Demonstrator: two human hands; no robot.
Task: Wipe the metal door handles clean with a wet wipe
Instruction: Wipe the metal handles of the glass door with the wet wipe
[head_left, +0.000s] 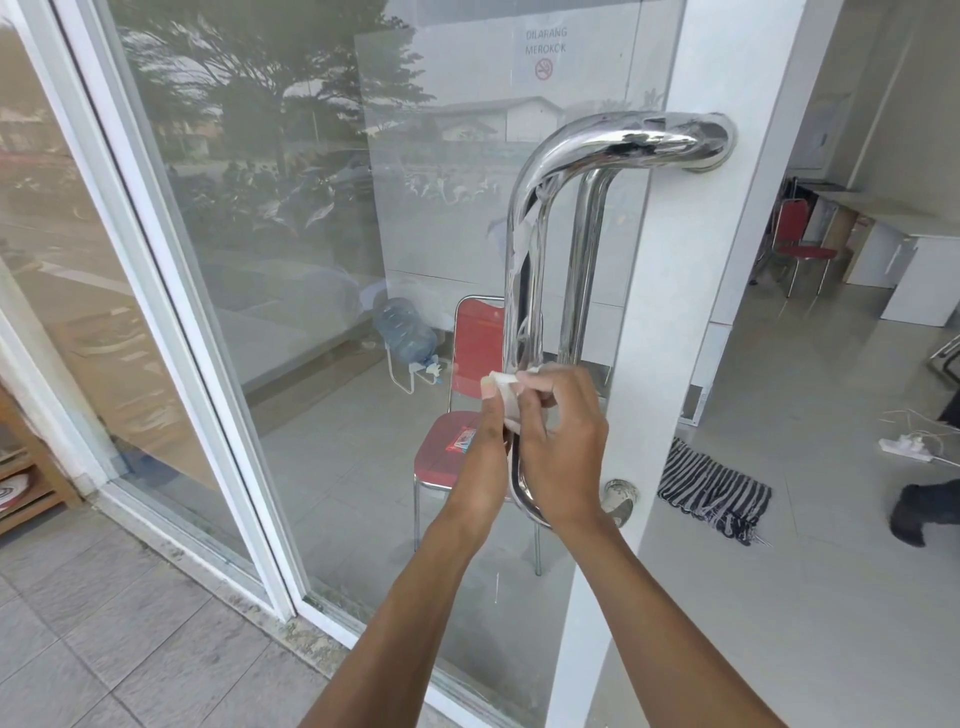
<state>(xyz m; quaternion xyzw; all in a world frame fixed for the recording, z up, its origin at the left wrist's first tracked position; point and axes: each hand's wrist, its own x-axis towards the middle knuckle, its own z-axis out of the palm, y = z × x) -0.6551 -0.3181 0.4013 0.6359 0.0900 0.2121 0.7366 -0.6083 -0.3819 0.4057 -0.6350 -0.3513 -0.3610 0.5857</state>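
The handle (524, 249) stands on the door (322, 208), left of its frame (675, 312). Both hands meet low on the handle, the left hand (491, 431) left of the right hand (563, 441), the wipe (506, 389) between them. Behind the glass stands a chair (467, 395), a bottle (402, 332) to its left.

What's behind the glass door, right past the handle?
Through the glass: a red chair with a packet on its seat, and a water jug. Hands hide part of the chair.

A red chair (475, 395) stood behind the glass door (311, 260). Left of the chair lay a water jug (405, 332); right of it, a striped cloth (714, 491); above, a no-smoking sign (544, 54).
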